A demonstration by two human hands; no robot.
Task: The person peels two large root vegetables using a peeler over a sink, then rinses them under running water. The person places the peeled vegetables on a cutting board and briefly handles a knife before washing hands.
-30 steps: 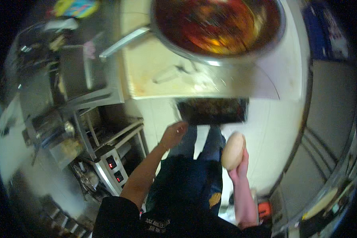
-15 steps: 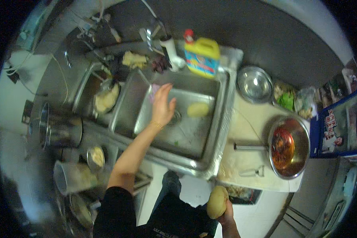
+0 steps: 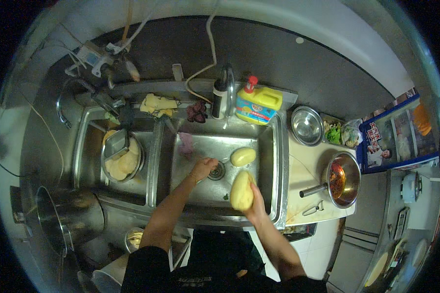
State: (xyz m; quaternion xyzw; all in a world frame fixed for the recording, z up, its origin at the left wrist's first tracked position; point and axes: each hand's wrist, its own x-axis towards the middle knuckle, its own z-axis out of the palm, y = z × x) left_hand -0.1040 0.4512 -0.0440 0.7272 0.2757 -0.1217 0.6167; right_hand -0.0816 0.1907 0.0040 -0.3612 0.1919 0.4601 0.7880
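My right hand (image 3: 256, 201) grips a large peeled potato (image 3: 241, 190) over the right side of the sink basin (image 3: 195, 144). Its fingers wrap the potato's right side. Another pale peeled potato (image 3: 243, 156) lies on the basin floor just beyond. My left hand (image 3: 204, 169) is low in the basin beside the round drain (image 3: 216, 171), its fingers curled together; whatever they may hold is hidden. A pinkish cloth (image 3: 185, 144) lies at the basin's far left, and a small green scrap (image 3: 226, 197) rests near the front.
Left, a second basin holds a bowl of pale pieces (image 3: 123, 165) with a metal container on top. Behind the sink stand a faucet (image 3: 228, 90) and a yellow jug (image 3: 259, 105). On the right counter are a metal bowl (image 3: 307, 125), a pan of red oil (image 3: 343, 179) and a peeler (image 3: 313, 208).
My right hand has brought its potato from beside my body up over the basin. My left hand has gone from raised and open to curled by the drain. The view has shifted.
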